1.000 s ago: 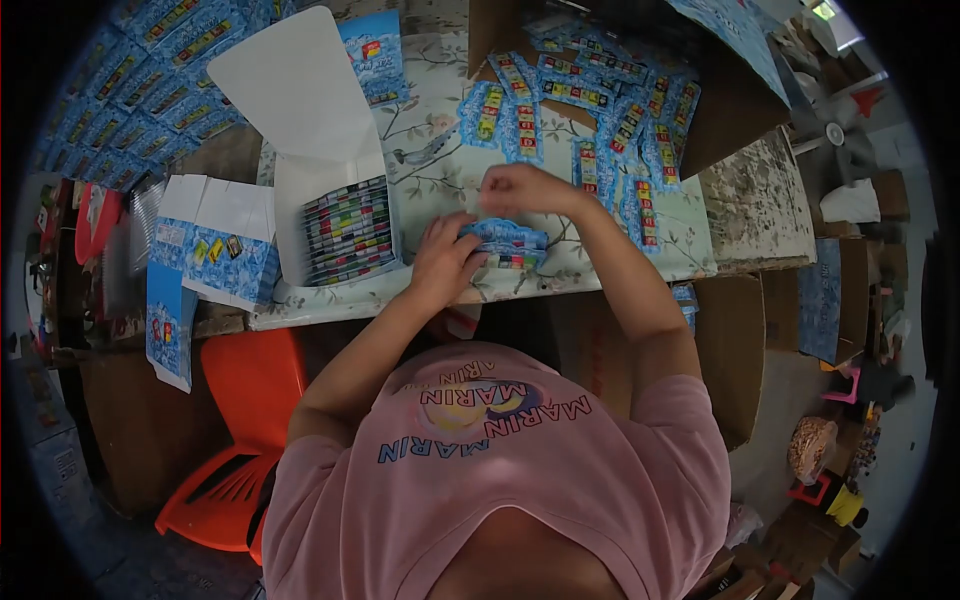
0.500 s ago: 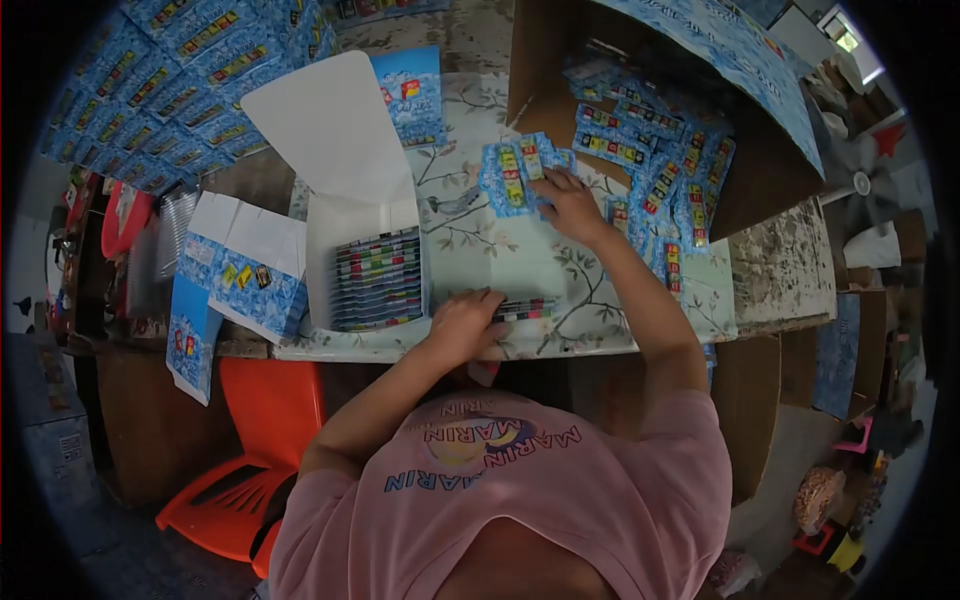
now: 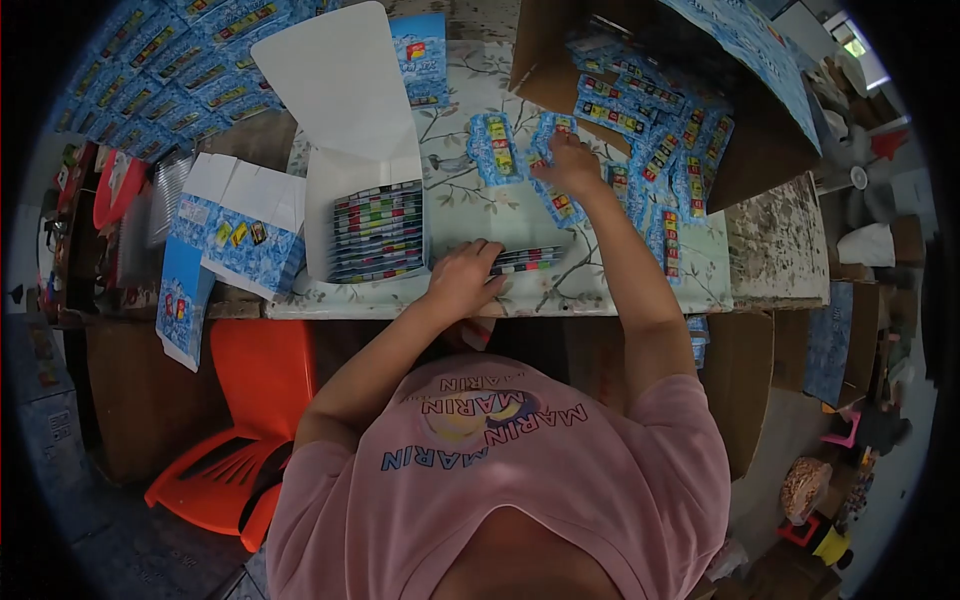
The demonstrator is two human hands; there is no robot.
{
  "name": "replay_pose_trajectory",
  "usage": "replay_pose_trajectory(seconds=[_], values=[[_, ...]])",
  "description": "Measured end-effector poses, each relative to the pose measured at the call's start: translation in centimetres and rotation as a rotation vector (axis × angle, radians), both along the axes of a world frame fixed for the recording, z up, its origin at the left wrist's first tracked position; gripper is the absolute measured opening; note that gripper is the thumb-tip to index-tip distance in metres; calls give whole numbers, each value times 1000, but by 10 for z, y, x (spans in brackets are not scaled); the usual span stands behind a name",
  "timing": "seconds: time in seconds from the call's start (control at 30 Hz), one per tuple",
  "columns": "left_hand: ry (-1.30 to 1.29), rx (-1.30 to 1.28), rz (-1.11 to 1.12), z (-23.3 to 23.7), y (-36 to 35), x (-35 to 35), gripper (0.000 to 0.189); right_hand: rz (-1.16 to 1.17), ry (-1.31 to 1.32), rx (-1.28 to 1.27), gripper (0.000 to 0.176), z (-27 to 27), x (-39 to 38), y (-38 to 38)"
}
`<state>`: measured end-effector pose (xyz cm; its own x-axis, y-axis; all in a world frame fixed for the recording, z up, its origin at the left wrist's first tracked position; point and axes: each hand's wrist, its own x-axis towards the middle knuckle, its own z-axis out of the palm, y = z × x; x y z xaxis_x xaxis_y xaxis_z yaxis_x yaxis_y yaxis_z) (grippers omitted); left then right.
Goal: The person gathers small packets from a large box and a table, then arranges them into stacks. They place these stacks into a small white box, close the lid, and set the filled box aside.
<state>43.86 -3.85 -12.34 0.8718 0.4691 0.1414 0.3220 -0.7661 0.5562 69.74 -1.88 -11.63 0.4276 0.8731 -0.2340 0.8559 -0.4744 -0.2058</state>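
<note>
On the flowered tabletop my left hand is closed round the left end of a small stack of flat packets. Just left of it stands an open white box, lid raised, holding a row of packets on edge. My right hand reaches forward with its fingers bent over blue packets lying on the cloth; whether it grips one is hard to see. Another blue packet lies flat to its left.
A large carton on its side spills blue packets at the right. Folded blue boxes lie at the left edge, with stacked blue boxes behind. An orange chair stands below.
The view has tilted, so the table appears higher. The packets under my right hand are spread apart, one now separate on the left. My left hand stays at its stack.
</note>
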Motion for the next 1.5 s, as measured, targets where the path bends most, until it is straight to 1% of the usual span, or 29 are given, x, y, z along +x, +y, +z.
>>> replay_pose_trajectory(seconds=[0.07,0.1,0.17,0.2,0.23,0.27,0.3,0.33,0.4,0.43,0.5,0.53,0.6,0.63,0.7,0.73,0.77,0.83,0.87,0.93,0.97,1.03,1.17,1.23,1.27,1.3,1.37,1.43,1.5], values=[[39,-34,0,2,1,2,38,-114,-180,49,63,12,-9,-21],[83,-67,2,2,-1,2,41,-123,-181,40,63,5,-6,-30],[-18,-3,-5,-3,-2,1,47,-113,73,142,50,-10,6,-44],[-115,67,4,-5,-2,1,54,-113,68,140,50,-10,4,-47],[-120,68,9,-3,-1,2,54,-27,213,315,39,-9,-1,-53],[-147,195,71,0,-1,4,59,68,359,491,29,-7,-7,-56],[-168,321,137,2,0,7,65,212,457,403,17,15,-25,-58],[-164,319,149,2,1,8,65,223,462,398,17,25,-32,-48],[-215,288,141,1,2,9,69,395,964,-85,22,31,-41,-30],[-212,292,144,2,4,8,69,401,943,-53,22,29,-36,-10],[109,-137,40,6,6,4,65,343,540,227,37,-8,-10,48],[116,-131,48,4,6,3,65,351,547,232,37,-22,-6,70],[20,-60,37,-1,3,3,58,427,-74,564,54,-31,-9,99],[29,-53,45,-2,2,3,58,432,-65,574,54,-30,-13,102],[20,-73,38,-1,5,2,51,629,-9,193,63,-26,-22,98],[23,-77,40,-2,6,-1,51,633,-77,290,59,-30,-21,86],[13,-54,37,-4,5,-1,51,633,-75,280,59,-34,-17,72],[-4,-50,22,-5,4,0,51,278,-90,139,63,-19,-19,35],[-12,-52,21,-4,4,-1,50,267,-91,118,63,-11,-22,19],[-18,-54,15,-4,5,-1,50,17,137,-89,55,3,-25,-9],[-20,-66,0,-5,5,-1,50,0,135,-99,55,2,-25,-18],[-61,-38,15,-6,6,1,51,344,-21,166,55,1,-26,-31],[-31,-41,52,-3,4,2,53,455,-7,270,53,-9,-30,-20],[-8,-56,69,1,2,1,57,404,216,34,45,-5,-23,-13],[12,-79,77,3,2,2,61,413,216,37,45,-5,-19,-13],[12,-78,84,3,0,2,61,436,327,-7,42,-4,-15,-14],[-88,88,149,0,-2,2,77,456,444,-61,40,-6,-11,-26],[-106,43,181,-4,-3,0,83,387,803,55,35,10,-21,-52],[-118,-3,207,-9,-4,0,89,280,915,-38,37,25,-41,-80]])
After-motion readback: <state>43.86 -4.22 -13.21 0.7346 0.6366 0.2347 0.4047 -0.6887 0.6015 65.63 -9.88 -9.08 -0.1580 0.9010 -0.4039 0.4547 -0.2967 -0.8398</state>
